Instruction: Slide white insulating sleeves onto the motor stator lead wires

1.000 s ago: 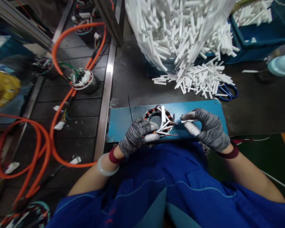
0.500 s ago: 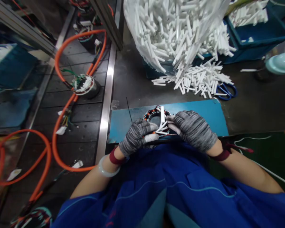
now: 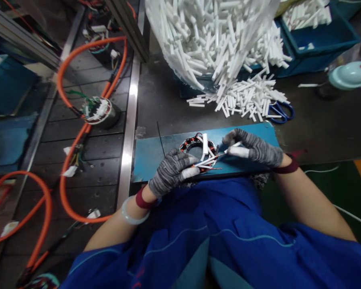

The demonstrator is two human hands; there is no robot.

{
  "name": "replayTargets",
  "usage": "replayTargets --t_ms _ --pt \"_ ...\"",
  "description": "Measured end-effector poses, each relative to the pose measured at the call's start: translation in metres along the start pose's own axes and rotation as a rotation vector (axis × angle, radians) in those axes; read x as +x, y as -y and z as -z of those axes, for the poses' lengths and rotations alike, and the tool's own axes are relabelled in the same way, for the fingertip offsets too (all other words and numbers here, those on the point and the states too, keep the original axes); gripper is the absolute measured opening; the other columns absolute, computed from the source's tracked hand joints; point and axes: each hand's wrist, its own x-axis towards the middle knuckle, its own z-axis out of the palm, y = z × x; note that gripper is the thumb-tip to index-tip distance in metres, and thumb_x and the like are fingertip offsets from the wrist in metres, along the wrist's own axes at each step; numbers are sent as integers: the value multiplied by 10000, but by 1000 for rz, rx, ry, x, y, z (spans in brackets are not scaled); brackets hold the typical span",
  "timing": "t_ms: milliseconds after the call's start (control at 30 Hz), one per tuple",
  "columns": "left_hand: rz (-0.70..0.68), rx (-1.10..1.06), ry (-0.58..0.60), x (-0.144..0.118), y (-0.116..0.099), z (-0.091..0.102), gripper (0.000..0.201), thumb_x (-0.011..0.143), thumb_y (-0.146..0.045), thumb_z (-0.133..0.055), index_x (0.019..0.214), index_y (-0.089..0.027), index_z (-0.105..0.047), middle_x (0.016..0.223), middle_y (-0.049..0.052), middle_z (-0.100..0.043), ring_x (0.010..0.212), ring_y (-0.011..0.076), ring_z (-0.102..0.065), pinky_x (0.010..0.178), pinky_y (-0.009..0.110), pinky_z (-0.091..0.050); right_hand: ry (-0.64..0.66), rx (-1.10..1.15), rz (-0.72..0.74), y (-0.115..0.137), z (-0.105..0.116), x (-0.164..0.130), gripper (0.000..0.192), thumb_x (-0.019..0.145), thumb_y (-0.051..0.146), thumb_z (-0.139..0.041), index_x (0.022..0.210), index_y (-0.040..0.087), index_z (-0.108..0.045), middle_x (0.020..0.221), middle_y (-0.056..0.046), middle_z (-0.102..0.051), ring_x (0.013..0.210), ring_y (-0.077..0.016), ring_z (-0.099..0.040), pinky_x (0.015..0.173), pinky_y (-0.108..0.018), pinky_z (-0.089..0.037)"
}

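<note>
I see a ring-shaped stator (image 3: 198, 146), copper-wound with white sleeves (image 3: 205, 143) poking out, lying flat on the blue board (image 3: 156, 154) at the bench's near edge. My left hand (image 3: 171, 172) clamps its near rim. My right hand (image 3: 251, 145) pinches a thin white sleeve (image 3: 232, 147) lying left-to-right, its tip pointing towards the stator.

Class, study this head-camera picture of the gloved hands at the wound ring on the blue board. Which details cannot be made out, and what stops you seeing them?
Head view throughout:
- Near side of the wound ring: covered by the left hand.
- What the right hand pinches: a thin white piece, too small to identify.
- Scissors: blades buried under the loose white tubes.
- Clear bag of tubes: cut off by the top edge.
- Second wound ring: too small to make out its wiring.
</note>
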Motion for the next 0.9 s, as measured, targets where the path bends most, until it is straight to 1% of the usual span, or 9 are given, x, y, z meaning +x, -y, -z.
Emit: replayTargets --t_ms 167,267,433,500,567,633,733,833,900 --pt "-16 23 -25 -1 -2 1 212 1059 -311 -569 1160 -216 -729 1058 59 -791 1013 209 -722 894 381 -481 27 59 -43 -8 19 18 324 825 481 -792 1020 228 -732 957 -47 -789 859 -221 -727 776 -360 -588" --pt "-10 12 -43 0 -3 2 188 1049 -315 -591 1128 -223 -734 1038 50 -787 978 197 -720 887 372 -478 73 55 -17 -12 19 28 307 825 455 -788 1021 225 -734 976 -47 -784 865 -206 -718 785 -352 -589" --pt "-20 30 -40 -1 -3 1 193 1056 -323 -576 1103 -238 -743 1055 53 -790 1010 204 -727 892 384 -485 48 43 28 -10 15 30 327 826 457 -791 1051 233 -712 986 -39 -772 875 -205 -715 802 -367 -598" --pt "-1 37 -31 -1 -3 1 229 1068 -350 -554 1113 -225 -740 1038 56 -794 1004 206 -736 889 383 -496 43 46 35 -6 16 26 327 826 480 -790 1027 233 -716 966 -36 -775 858 -208 -720 789 -370 -600" --pt "8 43 -27 0 -4 1 259 1081 -364 -528 1116 -218 -739 1028 55 -798 1005 205 -740 893 383 -501 -2 34 40 -1 16 17 308 834 494 -786 991 237 -723 949 -34 -782 853 -213 -727 785 -373 -602" --pt "-6 42 -38 0 -3 1 249 1082 -359 -530 1107 -225 -739 1036 51 -801 1009 205 -740 893 385 -497 -60 -8 53 2 14 6 275 849 493 -780 966 248 -733 939 -33 -790 851 -219 -734 800 -381 -605" --pt "-24 30 -48 -1 -1 0 207 1071 -349 -564 1113 -226 -725 1046 43 -803 980 196 -741 877 378 -493 -107 -85 66 3 4 -12 235 887 492 -750 954 267 -758 916 -33 -798 831 -227 -742 822 -394 -608" --pt "-60 67 -54 -2 -1 -1 202 1076 -332 -558 1124 -205 -708 1047 45 -804 967 195 -747 870 371 -497 -162 -107 61 2 -8 -26 241 910 490 -736 1003 271 -779 937 -38 -806 831 -234 -749 811 -387 -607" --pt "-88 145 -59 -2 -3 -1 202 1070 -308 -566 1140 -181 -707 1055 66 -805 975 219 -751 865 379 -505 -163 -159 99 4 -16 -31 244 933 464 -721 1066 271 -789 980 -47 -808 862 -234 -750 811 -378 -596"
